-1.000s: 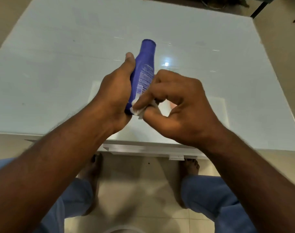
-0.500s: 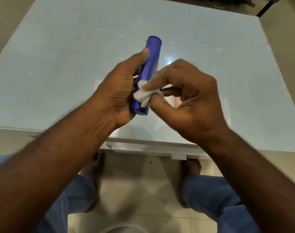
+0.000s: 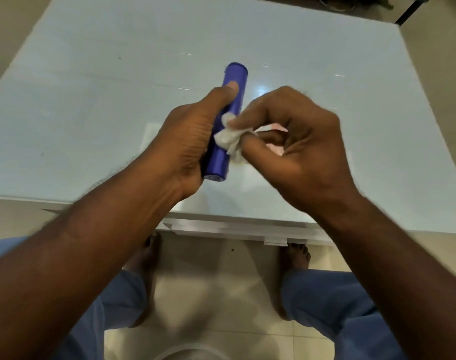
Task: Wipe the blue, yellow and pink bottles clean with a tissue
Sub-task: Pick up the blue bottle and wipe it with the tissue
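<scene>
The left hand [image 3: 188, 141] gripped the blue bottle [image 3: 228, 120] above the middle of the pale surface [image 3: 91, 87], its far end pointing toward 12 o'clock. The right hand [image 3: 289, 141] pinched a crumpled tissue [image 3: 228, 139] against the bottle's side. Likely risks: the smooth bottle slipping through the left hand's fingers [image 3: 225, 93] under rubbing pressure, or the thin tissue tearing. The near edge lay at 6 o'clock, close below; bare room spread toward 10 and 2. A pink object [image 3: 274, 150] showed beneath the right hand; no yellow bottle was visible.
</scene>
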{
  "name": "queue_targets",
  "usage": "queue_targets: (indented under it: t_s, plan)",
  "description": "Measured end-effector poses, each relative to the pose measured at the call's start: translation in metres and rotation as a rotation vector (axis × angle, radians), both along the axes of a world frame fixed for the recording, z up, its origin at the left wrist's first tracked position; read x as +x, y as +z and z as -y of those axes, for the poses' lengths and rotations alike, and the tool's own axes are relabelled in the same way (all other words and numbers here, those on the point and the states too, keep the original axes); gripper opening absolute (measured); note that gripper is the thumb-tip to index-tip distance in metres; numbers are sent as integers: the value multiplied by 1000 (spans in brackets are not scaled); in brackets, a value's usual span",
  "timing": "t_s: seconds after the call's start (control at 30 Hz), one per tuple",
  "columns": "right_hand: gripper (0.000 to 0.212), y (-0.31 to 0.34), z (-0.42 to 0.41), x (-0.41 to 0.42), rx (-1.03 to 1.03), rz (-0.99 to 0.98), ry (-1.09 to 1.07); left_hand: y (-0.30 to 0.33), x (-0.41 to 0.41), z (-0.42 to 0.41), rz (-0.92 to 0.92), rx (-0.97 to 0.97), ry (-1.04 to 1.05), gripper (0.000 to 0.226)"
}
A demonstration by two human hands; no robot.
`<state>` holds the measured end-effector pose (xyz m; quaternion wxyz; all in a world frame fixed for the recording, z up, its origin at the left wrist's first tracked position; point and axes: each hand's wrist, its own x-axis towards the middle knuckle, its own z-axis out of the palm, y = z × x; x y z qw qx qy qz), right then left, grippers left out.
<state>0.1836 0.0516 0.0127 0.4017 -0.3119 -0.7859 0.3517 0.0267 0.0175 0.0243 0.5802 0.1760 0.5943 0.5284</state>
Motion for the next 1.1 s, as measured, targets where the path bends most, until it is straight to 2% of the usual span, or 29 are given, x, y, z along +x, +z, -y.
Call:
queue_targets:
  t_s: [0.13, 0.27, 0.4, 0.5, 0.63, 0.73, 0.83, 0.93, 1.07, 1.1]
  plan:
    - [6, -3, 12, -6, 68, 176, 127, -4, -10, -4, 39, -2, 172, 32]
    - [9, -2, 13, -6, 21, 233, 260, -6, -19, -9, 238, -27, 241, 48]
    - [12, 4, 1, -2, -125, 9, 10, -4, -21, -13, 423, -61, 314, 39]
    - [18, 8, -8, 3, -111, 9, -141, -5, -22, -11, 521, -45, 352, 25]
    - [15, 6, 2, -5, 41, -23, -120, -5, -20, -9, 476, -30, 342, 25]
    - [15, 7, 8, -8, 292, 21, -40, -3, -14, -9, 410, -54, 312, 17]
    - [13, -1, 10, -8, 486, 142, 43, -5, -9, -7, 347, -104, 278, 34]
    - [19, -5, 7, -5, 573, 243, 63, -8, -10, -7, 302, -98, 262, 34]
    - [19, -6, -3, 3, 589, 339, 71, -1, -16, -8, 430, -43, 340, 13]
    - [17, -6, -5, 5, 581, 372, 67, 0, -18, -8, 440, -27, 366, 16]
